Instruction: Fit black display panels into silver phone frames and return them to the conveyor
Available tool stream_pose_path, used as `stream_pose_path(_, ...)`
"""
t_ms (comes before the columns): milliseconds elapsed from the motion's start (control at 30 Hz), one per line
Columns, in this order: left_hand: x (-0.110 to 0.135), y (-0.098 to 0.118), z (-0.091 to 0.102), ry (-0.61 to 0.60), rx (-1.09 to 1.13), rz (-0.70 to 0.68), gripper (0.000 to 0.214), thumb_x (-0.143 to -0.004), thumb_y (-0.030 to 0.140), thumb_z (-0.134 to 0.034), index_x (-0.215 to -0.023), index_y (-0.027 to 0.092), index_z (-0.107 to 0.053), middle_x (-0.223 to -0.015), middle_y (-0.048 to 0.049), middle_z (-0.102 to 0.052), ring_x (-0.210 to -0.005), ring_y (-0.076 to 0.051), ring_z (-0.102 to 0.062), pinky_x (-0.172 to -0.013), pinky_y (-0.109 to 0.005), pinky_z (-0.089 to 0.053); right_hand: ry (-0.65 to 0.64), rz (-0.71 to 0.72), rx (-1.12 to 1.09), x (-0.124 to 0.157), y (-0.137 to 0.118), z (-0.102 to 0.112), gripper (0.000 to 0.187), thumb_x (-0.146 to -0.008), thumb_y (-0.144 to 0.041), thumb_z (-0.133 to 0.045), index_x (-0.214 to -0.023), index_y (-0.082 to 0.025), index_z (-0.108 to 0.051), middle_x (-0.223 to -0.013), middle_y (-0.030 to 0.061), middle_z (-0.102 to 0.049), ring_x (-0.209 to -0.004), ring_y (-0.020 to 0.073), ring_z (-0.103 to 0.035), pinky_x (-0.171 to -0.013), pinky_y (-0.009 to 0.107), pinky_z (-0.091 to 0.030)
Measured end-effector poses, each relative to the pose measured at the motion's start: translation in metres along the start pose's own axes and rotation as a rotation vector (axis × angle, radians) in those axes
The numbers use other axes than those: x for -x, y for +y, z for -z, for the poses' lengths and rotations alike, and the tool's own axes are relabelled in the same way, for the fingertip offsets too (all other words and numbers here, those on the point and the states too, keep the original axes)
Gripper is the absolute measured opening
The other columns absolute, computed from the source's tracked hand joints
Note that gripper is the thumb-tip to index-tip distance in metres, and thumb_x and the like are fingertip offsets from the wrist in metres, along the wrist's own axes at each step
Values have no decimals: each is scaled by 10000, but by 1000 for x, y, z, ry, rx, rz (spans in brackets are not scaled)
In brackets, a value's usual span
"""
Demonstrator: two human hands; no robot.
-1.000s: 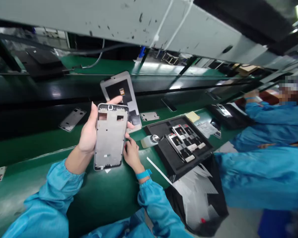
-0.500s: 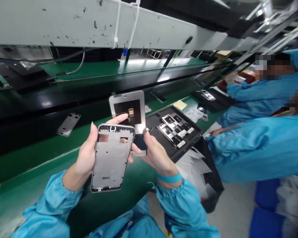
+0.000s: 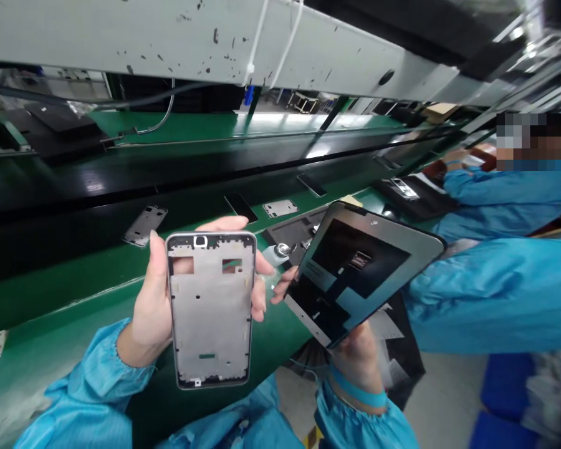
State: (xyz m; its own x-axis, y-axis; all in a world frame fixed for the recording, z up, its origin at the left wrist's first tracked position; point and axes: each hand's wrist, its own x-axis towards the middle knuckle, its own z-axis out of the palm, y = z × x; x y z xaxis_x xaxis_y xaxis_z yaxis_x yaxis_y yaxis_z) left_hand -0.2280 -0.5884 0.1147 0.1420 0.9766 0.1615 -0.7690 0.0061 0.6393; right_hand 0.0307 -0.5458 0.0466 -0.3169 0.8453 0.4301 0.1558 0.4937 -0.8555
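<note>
My left hand (image 3: 150, 305) is wrapped round a grey metal phone frame (image 3: 210, 318), held upright with its inner side towards me. The frame has cut-outs near the top and a small slot low down. To its right, my right hand (image 3: 359, 346) grips a phone screen (image 3: 378, 287), tilted, its silver and black back with a small connector facing up. My right fingertips show at the screen's left edge, close to the left fingers. Something clear and film-like (image 3: 272, 282) lies between those fingers; which hand holds it I cannot tell.
Behind my hands are a bottle with a metal top (image 3: 280, 251) and a black tray (image 3: 285, 231), partly hidden by the screen. Phone frames (image 3: 146, 224) and dark screens (image 3: 311, 184) lie on the green bench (image 3: 98, 299). Co-workers in blue sleeves (image 3: 486, 293) are at the right.
My right hand has moved right and towards me with the phone screen, turning and tilting it away from the frame. The bottle now shows. The left hand still holds the frame.
</note>
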Motion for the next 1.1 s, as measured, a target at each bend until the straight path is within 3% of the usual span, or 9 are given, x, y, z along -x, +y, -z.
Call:
stream_pose_path(100,-18,-3,5,109,-33,-97,738,-1053,815,-459,-1615,345,-549,-1154,-90,-812,-881,-293,-801,-798,-461,-670,-164,127,39,-11,-14,4,705,-964,-703,-738,-1540,-300,-697,-1370,145,-754,-1191,380,-762,-1009,540,-672)
stream_pose_path(167,-32,-4,11,190,-42,-162,711,-1080,778,-450,-1642,346,-495,-1138,-81,-816,-951,-307,-818,-852,-466,-677,-217,225,160,-22,-22,4,677,-961,-574,-822,-1573,-324,-676,-1400,130,-734,-1249,361,-734,-1057,524,-649)
stream_pose_path(267,-46,-5,22,235,-44,-262,628,-1119,704,-452,-1612,319,-493,-1127,-81,-821,-997,-302,-834,-925,-476,-683,-260,289,251,-30,-26,5,642,-1019,-529,-785,-1616,-353,-627,-1377,124,-723,-1245,325,-727,-1028,475,-656)
stream_pose_path(400,-49,-4,34,173,-91,-391,520,-1107,683,-522,-1435,284,-580,-1160,-89,-820,-1002,-297,-846,-940,-496,-704,-316,302,325,-26,-22,10,646,-1052,-556,-740,-1625,-281,-623,-1383,164,-689,-1233,327,-725,-1032,484,-652)
stream_pose_path(733,-46,-3,38,124,-159,-432,491,-1024,715,-666,-1279,301,-604,-1205,-76,-814,-1070,-318,-839,-960,-537,-707,-417,298,323,-26,-23,7,678,-1076,-526,-719,-1697,-343,-517,-1383,139,-643,-1258,304,-687,-1031,443,-645)
stream_pose_path(867,-45,-3,41,110,-232,-418,575,-922,739,-781,-1245,299,-600,-1237,-87,-804,-1086,-348,-836,-918,-543,-716,-408,288,240,-29,-16,-6,690,-1071,-520,-734,-1703,-379,-498,-1368,121,-626,-1251,290,-676,-1055,453,-634)
stream_pose_path(1100,-51,-3,51,1,-403,-446,485,-905,561,-892,-1176,252,-634,-1189,-122,-808,-865,-275,-846,-628,-336,-694,-210,186,-31,-28,6,-49,785,-1069,-649,-666,-1749,-354,-409,-1328,123,-609,-1143,258,-704,-977,448,-681)
